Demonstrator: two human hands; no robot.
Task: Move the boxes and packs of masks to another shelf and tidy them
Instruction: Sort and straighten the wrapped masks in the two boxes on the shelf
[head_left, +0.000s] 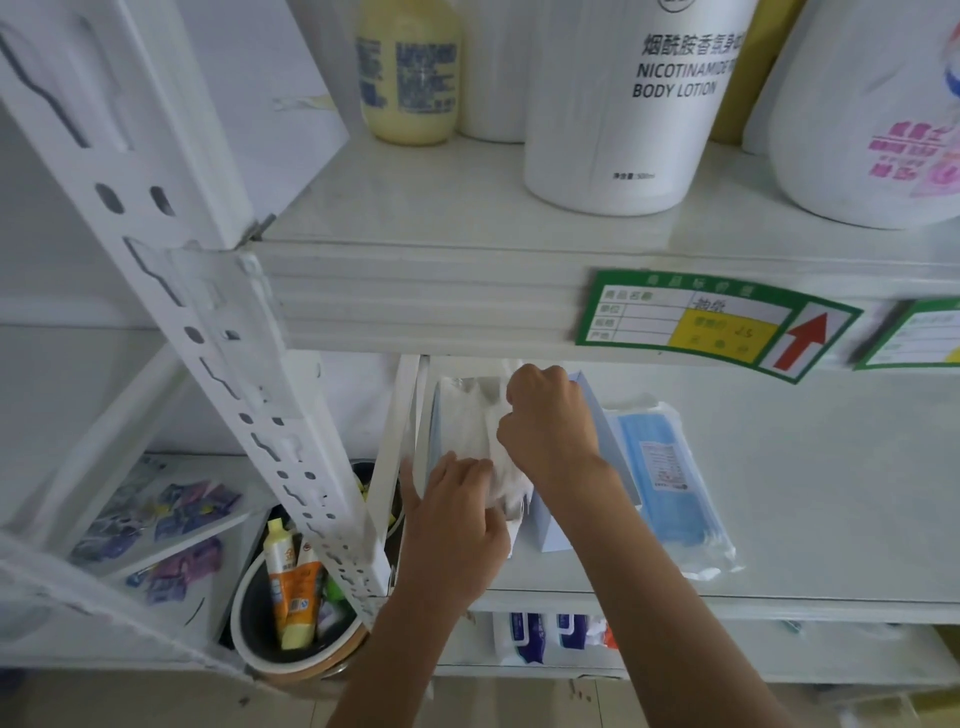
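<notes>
We see the white perforated metal upright (270, 395) crossing diagonally just left of our hands, and the front lip of the upper white shelf (415, 301) hanging right above them; a green and yellow price tag with a red arrow (711, 325) sits on that lip to the right. On the upper shelf stand a white body lotion bottle (623, 104), a pale yellow bottle (408, 73) and a large white jug with pink print (872, 114). Below left, a round bin of tubes (291, 613) stands beside the post. The middle white shelf board (831, 493) is bare from the blue pack out to its right edge; at its left end things crowd against the side panel. Our left hand (457, 525) and right hand (550, 421) both have fingers curled round a clear crinkled pack of white masks (475, 431), held near the left edge of the middle shelf, between a pale blue box wall on the left and an upright pale blue box (587, 462) on the right. Just right of that box, a clear pack of blue masks (670, 473) lies flat, reaching the front edge.
</notes>
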